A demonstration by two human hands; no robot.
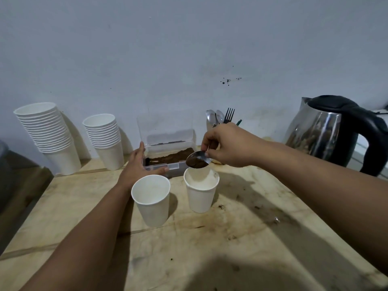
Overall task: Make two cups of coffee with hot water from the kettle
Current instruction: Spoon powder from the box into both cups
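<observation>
Two white paper cups stand side by side on the wooden counter: the left cup [151, 201] and the right cup [201, 191]. My right hand [227, 144] pinches a metal spoon [198, 159] loaded with brown coffee powder, held just above the right cup's far rim. Behind the cups sits a clear plastic coffee box [168, 156] with its lid up and ground coffee inside. My left hand [139, 164] rests against the box's left front corner, fingers spread around it. A steel kettle [327, 131] with a black handle stands at the far right.
Two stacks of white paper cups, a tall stack [49, 135] and a shorter stack [106, 137], lean by the wall at the left. A cutlery holder with spoons and a fork [220, 118] is behind my right hand. The wooden counter [241, 238] is stained, with coffee specks.
</observation>
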